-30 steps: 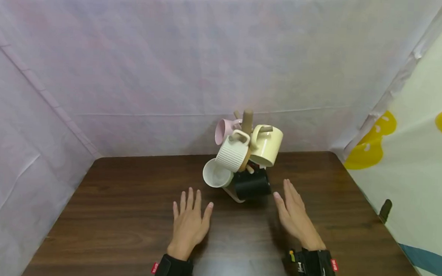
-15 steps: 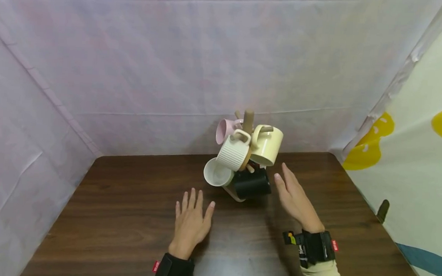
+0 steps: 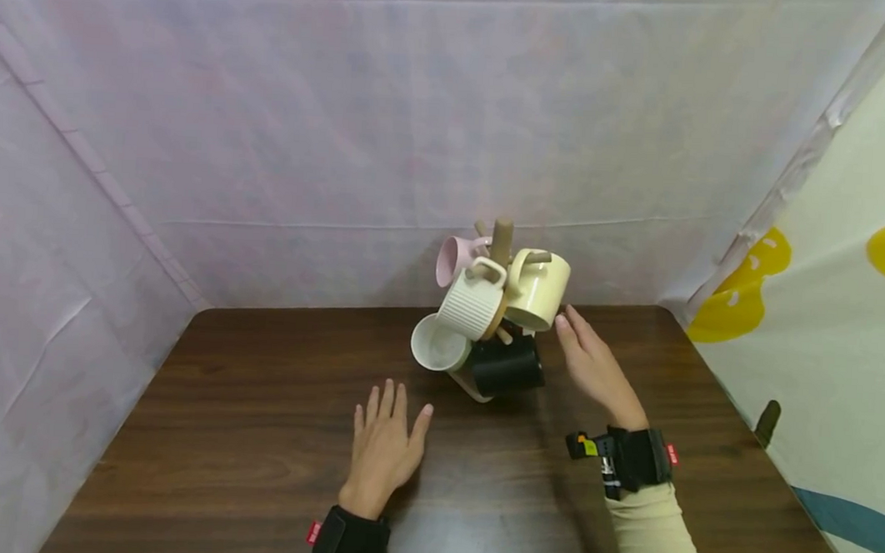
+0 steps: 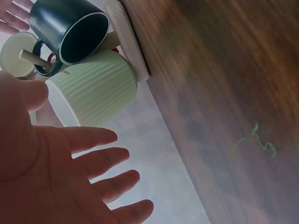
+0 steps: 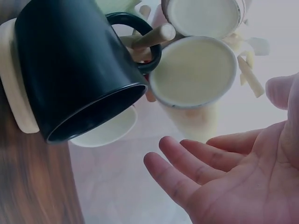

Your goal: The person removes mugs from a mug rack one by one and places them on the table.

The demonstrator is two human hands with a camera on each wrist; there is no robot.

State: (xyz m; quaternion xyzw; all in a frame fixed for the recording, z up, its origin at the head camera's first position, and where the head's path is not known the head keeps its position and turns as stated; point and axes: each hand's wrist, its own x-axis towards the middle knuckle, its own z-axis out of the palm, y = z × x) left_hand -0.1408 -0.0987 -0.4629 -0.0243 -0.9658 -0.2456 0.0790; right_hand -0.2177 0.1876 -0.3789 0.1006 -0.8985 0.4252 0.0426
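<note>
A wooden mug tree (image 3: pixel 502 239) stands at the table's back, hung with several mugs. The cream-yellow mug (image 3: pixel 543 292) is on its right, and a black mug (image 3: pixel 507 368) hangs lower at the front. White ribbed mug (image 3: pixel 471 303) and pink mug (image 3: pixel 452 260) sit higher on the left. Below them is a pale mug (image 3: pixel 437 345), ribbed and light green in the left wrist view. My right hand (image 3: pixel 598 372), fingers extended, is beside the yellow mug; touching cannot be confirmed. My left hand (image 3: pixel 384 453) spreads its fingers in front of the tree, holding nothing.
The dark wooden table (image 3: pixel 255 417) has a pale cloth wall (image 3: pixel 307 136) behind it. On the right hangs a white cloth with yellow shapes (image 3: pixel 742 288). A thin green strand (image 4: pixel 254 135) shows against the tabletop in the left wrist view.
My right hand has moved forward, from beside the black mug up to the yellow mug's lower right. The left hand has stayed nearly in place. The mugs still hang on the tree.
</note>
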